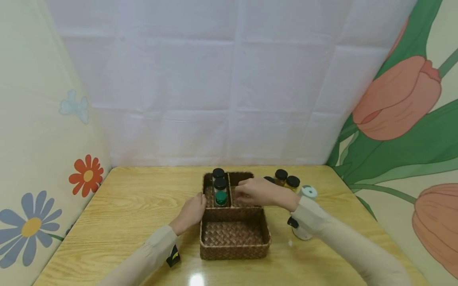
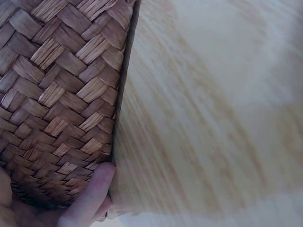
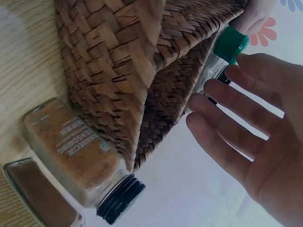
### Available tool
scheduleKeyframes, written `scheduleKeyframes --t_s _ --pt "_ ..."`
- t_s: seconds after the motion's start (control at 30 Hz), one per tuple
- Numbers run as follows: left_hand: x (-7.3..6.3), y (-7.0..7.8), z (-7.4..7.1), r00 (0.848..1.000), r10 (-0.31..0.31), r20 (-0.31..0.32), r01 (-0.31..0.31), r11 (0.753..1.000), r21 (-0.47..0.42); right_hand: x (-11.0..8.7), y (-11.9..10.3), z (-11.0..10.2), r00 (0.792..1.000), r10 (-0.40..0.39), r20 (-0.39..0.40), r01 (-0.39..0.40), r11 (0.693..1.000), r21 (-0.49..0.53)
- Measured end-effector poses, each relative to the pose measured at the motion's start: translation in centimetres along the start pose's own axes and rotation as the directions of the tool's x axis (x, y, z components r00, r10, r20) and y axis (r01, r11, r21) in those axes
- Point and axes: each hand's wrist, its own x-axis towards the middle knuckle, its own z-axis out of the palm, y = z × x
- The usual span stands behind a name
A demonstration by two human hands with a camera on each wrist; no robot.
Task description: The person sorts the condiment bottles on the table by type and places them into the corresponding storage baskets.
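A brown woven basket (image 1: 234,251) with divided compartments stands on the table. My left hand (image 1: 192,210) grips its left side, a finger (image 2: 94,194) lying along the wall in the left wrist view. Three jars stand in the back left compartment: a green-capped one (image 1: 220,198) in front and two black-capped ones (image 1: 220,183) behind it. Over the back right compartment is my right hand (image 1: 259,191), its fingers (image 3: 236,123) spread and loosely bent with nothing held. In the right wrist view these fingers overlap the jars beside the green cap (image 3: 232,45).
Right of the basket stand black-capped seasoning jars (image 1: 292,182), one an orange-brown barbecue seasoning jar (image 3: 71,146). A white-topped container (image 1: 309,192) and a black-capped item (image 1: 292,222) are near my right sleeve. A small black item (image 1: 173,257) lies by my left sleeve.
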Motion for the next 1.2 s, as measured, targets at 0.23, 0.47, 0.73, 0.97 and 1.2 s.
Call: scheduleKeyframes --t_s 0.23,0.47,0.73,0.97,1.2 --pt "0.1 -0.1 0.0 1.000 0.001 0.010 -0.001 1.000 -0.003 -0.5 0.3 0.1 1.000 0.004 -0.010 -0.004 0.999 -0.032" --pt "0.2 -0.4 0.2 1.000 -0.021 0.023 0.021 1.000 -0.016 -0.9 0.7 0.3 1.000 0.013 -0.013 -0.013 1.000 -0.024" --pt "0.1 -0.4 0.2 0.998 -0.043 0.034 0.044 0.999 -0.013 -2.2 1.0 0.6 0.999 0.051 -0.004 -0.051 0.998 -0.027" --pt "0.0 -0.3 0.1 0.999 -0.025 0.036 0.026 0.999 -0.026 -3.2 1.2 0.5 0.998 0.021 -0.055 -0.021 1.000 0.001" --pt "-0.1 -0.3 -0.1 0.998 -0.013 0.055 0.016 0.999 -0.039 -4.4 1.2 0.2 0.997 0.040 -0.059 -0.040 0.999 0.011"
